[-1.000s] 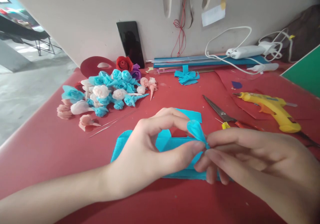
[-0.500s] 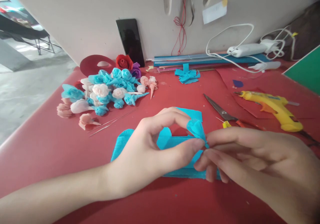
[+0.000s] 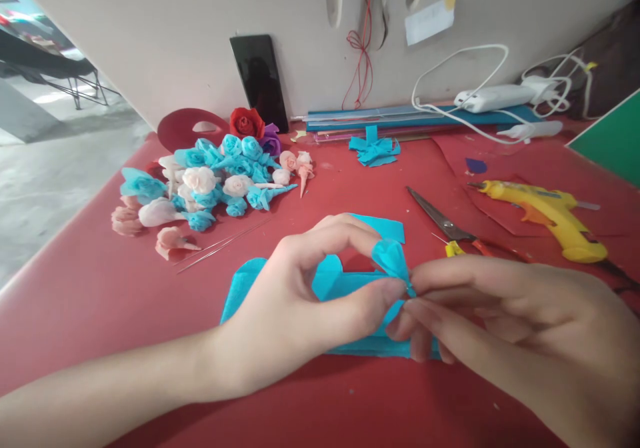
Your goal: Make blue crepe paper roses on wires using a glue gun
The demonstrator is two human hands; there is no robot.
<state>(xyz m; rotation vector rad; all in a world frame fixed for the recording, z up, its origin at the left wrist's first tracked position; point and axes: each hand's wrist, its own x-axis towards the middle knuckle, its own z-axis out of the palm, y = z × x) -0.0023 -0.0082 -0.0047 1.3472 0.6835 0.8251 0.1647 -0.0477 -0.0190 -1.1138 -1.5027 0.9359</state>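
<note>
A small blue crepe paper flower bud (image 3: 392,260) stands tilted between my hands, its lower end narrowed to a twisted tip. My left hand (image 3: 310,288) pinches it, with the index finger along the petal and the thumb near the base. At the twisted tip, the thumb and forefinger of my right hand (image 3: 500,315) are closed together. Beneath both hands lies folded blue crepe paper (image 3: 245,285), partly covered by them. A separate blue paper piece (image 3: 383,227) shows just beyond my left fingers.
Finished blue, white and pink paper flowers (image 3: 200,181) are piled at the left. Scissors (image 3: 445,221) and a yellow glue gun (image 3: 545,215) lie at the right. A phone (image 3: 260,81) leans on the wall, near blue paper scraps (image 3: 374,148) and a white power strip (image 3: 495,97).
Both hands keep their grip on the flower bud, and its twisted tip has turned slightly between the fingers. Everything else stays in place, apart from a tiny shift of the view.
</note>
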